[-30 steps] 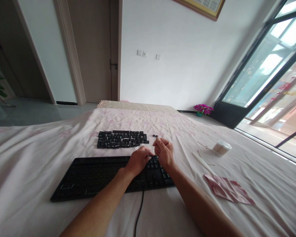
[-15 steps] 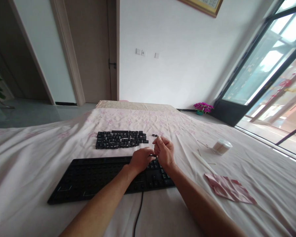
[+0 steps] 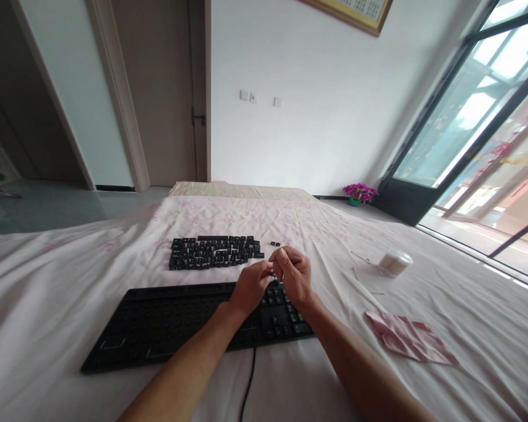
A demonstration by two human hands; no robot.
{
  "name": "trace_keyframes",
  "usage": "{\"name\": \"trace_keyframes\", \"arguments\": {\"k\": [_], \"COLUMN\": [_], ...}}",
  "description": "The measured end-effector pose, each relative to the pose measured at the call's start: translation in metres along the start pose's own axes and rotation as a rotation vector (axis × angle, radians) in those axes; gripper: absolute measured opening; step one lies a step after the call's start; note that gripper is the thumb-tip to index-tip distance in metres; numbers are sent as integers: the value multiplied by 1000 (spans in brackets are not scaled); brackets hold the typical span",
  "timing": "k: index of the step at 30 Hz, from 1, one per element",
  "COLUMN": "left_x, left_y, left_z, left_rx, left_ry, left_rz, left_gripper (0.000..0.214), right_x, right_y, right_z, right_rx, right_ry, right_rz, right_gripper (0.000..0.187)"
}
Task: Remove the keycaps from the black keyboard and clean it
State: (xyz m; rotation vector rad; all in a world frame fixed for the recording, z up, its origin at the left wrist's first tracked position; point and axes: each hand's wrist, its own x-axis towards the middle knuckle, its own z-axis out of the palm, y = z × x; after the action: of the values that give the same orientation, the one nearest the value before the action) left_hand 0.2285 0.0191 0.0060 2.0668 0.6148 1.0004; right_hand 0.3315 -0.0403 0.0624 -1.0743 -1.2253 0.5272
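A black keyboard (image 3: 176,316) lies across the cloth, its left part bare of keycaps and its right end still bearing keys. Over its upper right part, my left hand (image 3: 251,287) and my right hand (image 3: 294,274) meet, fingertips pinched together. Between the left fingertips shows a small dark piece that looks like a keycap. Whatever the right fingers pinch is hidden. Beyond the keyboard, loose black keycaps (image 3: 212,253) are laid out in rows. Two small keycaps (image 3: 275,243) sit apart, just past my right hand.
A clear round tub of cotton swabs (image 3: 395,262) stands at right. Nearer lies a crumpled pink cloth (image 3: 411,337), with thin sticks and a pale strip (image 3: 365,290) beside it. The keyboard's cable (image 3: 249,384) runs toward me. A pale patterned sheet (image 3: 334,375) covers the surface.
Both hands have lifted slightly off the keys, still together, and more of the right-end keys shows beneath them. The view has shifted slightly. The laid-out keycaps stay put.
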Motion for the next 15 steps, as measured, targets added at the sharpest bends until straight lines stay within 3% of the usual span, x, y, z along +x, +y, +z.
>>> {"name": "trace_keyframes", "arguments": {"k": [5,10,15], "left_x": [3,6,6], "left_y": [-8,-10,-10], "left_z": [0,0,0], "left_rx": [-126,-279,-322], "left_ry": [50,142,193], "left_rz": [-154,-240,-258], "left_gripper": [23,34,43], "right_x": [6,18,20], "right_y": [1,10,13], "right_z": [-15,-30,-37], "right_rx": [-339,-711,-819], "right_ry": [-104,-223,-374], "right_rz": [-103,-39,18], "right_gripper": [33,19,15]}}
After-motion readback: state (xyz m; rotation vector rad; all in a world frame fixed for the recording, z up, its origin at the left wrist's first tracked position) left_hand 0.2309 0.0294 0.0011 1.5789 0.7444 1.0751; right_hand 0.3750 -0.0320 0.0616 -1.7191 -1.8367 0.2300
